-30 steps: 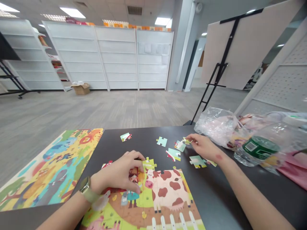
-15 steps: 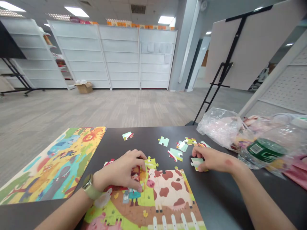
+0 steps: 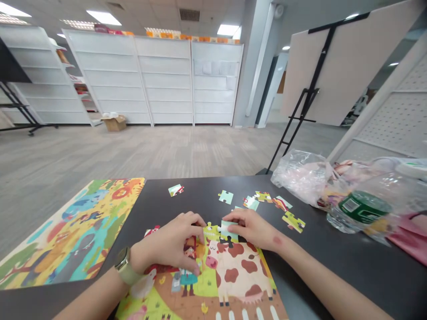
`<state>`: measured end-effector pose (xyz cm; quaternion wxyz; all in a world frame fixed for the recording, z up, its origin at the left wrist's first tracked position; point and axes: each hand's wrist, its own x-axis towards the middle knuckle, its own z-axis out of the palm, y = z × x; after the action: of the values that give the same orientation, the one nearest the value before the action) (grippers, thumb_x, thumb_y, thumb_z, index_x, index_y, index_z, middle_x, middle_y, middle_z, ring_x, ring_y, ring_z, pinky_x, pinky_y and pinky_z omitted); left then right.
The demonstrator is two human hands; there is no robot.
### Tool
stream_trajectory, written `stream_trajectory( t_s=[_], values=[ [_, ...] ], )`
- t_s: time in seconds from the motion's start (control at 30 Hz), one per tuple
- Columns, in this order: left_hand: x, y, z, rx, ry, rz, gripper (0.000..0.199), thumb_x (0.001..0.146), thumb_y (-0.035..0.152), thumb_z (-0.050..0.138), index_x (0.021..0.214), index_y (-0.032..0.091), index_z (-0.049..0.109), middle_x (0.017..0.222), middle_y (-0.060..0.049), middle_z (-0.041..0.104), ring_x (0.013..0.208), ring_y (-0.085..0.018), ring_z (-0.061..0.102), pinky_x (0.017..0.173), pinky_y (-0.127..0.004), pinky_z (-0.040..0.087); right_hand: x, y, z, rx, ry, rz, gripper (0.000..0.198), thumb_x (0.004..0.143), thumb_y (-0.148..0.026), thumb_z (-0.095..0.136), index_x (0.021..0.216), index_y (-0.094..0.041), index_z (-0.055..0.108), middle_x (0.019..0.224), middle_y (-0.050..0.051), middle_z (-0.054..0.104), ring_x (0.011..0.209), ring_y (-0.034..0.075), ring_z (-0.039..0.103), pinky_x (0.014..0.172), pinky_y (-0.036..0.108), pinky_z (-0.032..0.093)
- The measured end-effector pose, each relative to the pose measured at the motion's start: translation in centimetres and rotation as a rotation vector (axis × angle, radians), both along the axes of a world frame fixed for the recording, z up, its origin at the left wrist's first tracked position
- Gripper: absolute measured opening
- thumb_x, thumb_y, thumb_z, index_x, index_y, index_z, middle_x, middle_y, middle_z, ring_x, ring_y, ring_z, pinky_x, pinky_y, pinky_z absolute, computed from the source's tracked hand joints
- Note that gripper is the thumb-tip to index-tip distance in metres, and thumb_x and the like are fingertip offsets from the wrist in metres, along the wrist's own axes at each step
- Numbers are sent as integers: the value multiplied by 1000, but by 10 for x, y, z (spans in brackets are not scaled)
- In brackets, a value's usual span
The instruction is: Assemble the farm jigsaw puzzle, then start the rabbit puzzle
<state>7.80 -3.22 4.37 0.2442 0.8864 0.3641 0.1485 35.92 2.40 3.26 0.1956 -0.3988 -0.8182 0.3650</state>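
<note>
The puzzle (image 3: 243,265) is mostly joined; a piece (image 3: 226,228) is pinched by right fingers (image 3: 238,215), left fingers (image 3: 196,218) are parted; far pieces (image 3: 226,197) are unplaced

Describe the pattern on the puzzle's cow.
The puzzle cow is pale pinkish-cream with reddish-brown patches; shows best in the head view.

One cow puzzle (image 3: 242,266), at least seven loose pieces (image 3: 226,197), one wristwatch (image 3: 122,257), one bottle (image 3: 365,207)

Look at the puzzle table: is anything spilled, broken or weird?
Nothing looks spilled or broken. One jigsaw piece sits alone near the far edge of the black table, left of the other loose pieces, so it looks a little stray.
</note>
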Motion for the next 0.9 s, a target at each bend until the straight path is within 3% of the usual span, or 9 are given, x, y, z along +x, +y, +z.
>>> stream_trajectory(
  t_s=[0.3,0.53,0.67,0.8,0.9],
  values=[
    [1,-1,0,-35,38,10,44,66,49,92,91,23,65,124,-6,57,108,-29,56,92,-36,44,-2,-5,5,155,-64,35,29,90,-13,61,112,-19,78,105,7,74,91,20,69,84,33,54],
    [-4,-2,9,-103,96,25,44,67,41,92,95,23,63,130,-7,55,113,-30,56,96,-38,45,16,10,1,368,-173,-54,32,87,-7,57,109,-20,76,115,9,72,108,22,68,100,37,52],
    [-6,-2,10,-124,115,49,46,65,36,93,99,23,65,132,-8,54,116,-32,56,100,-41,45,59,30,16,403,-273,-225,31,92,-12,50,106,-20,77,115,11,73,112,26,67,105,42,50],
    [-7,0,7,-120,100,55,50,63,38,94,102,24,66,131,-8,54,117,-32,56,100,-41,45,127,31,22,319,-390,-338,32,87,-18,52,104,-19,79,102,13,78,100,31,74,94,43,57],
    [-8,1,4,-105,83,37,50,64,40,94,104,24,67,129,-7,56,116,-31,56,99,-40,45,168,14,6,278,-500,-310,46,82,-24,57,124,-22,75,136,12,68,125,34,65,108,46,50]
  ],
)
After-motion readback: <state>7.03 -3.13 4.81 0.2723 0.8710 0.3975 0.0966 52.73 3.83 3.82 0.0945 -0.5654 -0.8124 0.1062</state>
